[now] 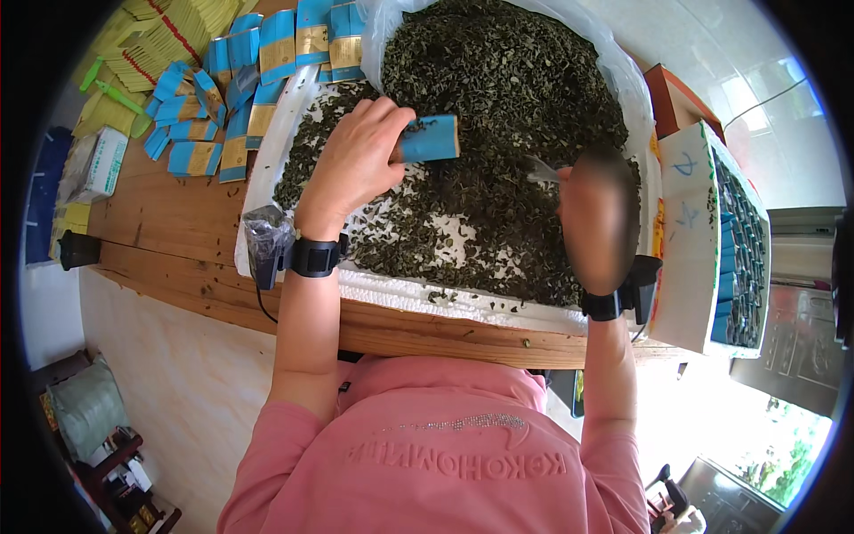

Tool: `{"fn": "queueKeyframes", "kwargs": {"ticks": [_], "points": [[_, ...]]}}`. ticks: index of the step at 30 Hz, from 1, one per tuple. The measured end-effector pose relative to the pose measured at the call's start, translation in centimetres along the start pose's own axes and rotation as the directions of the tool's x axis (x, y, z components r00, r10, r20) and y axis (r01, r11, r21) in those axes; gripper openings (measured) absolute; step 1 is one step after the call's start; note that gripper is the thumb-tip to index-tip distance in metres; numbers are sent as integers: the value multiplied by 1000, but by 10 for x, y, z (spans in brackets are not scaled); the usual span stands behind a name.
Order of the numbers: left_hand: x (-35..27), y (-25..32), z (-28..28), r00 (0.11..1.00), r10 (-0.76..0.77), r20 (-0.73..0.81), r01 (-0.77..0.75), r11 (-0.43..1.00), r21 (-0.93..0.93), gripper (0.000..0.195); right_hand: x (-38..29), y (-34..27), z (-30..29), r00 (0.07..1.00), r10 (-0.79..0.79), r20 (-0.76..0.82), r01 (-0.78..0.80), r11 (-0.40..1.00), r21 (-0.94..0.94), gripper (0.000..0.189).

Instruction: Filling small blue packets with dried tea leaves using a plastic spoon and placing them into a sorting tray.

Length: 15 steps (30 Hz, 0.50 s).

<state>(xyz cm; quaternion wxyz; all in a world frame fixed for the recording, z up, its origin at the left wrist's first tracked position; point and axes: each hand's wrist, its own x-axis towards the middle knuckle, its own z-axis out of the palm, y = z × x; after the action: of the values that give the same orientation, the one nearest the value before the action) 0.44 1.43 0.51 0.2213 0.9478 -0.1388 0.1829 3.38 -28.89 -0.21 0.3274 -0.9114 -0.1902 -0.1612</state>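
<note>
Over a white foam tray (pixel 460 300) spread with dried leaves (pixel 507 200), my left hand (pixel 360 153) grips a small blue paper packet (pixel 430 139). Some leaf bits lie on the packet near my fingers. My right hand (pixel 597 220) is over the tray's right part, mostly hidden by a blur. A clear, thin plastic piece (pixel 542 170), perhaps a scoop, sticks out from its fingers towards the leaves. Behind both hands, a heap of dried leaves (pixel 494 60) rests in a clear plastic bag (pixel 620 73) on the tray.
Several blue and tan packets (pixel 193 157) lie on the wooden table (pixel 160 220) at the left, beside yellow paper stacks (pixel 167 40), a green plastic tool (pixel 113 92) and a white box (pixel 107 163). At the right, a white box (pixel 687 240) holds rows of blue packets (pixel 740 267).
</note>
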Motion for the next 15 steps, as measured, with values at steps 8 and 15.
{"fn": "queueKeyframes", "kwargs": {"ticks": [8,15], "points": [[-3,-4,11,975,-65,212,61,998,27,48,9,-21,19,905,357,229,-420,833,361,20],[0,6,10,981,-65,184,84,992,-99,47,15,-37,4,887,378,264,-461,725,511,20]]}}
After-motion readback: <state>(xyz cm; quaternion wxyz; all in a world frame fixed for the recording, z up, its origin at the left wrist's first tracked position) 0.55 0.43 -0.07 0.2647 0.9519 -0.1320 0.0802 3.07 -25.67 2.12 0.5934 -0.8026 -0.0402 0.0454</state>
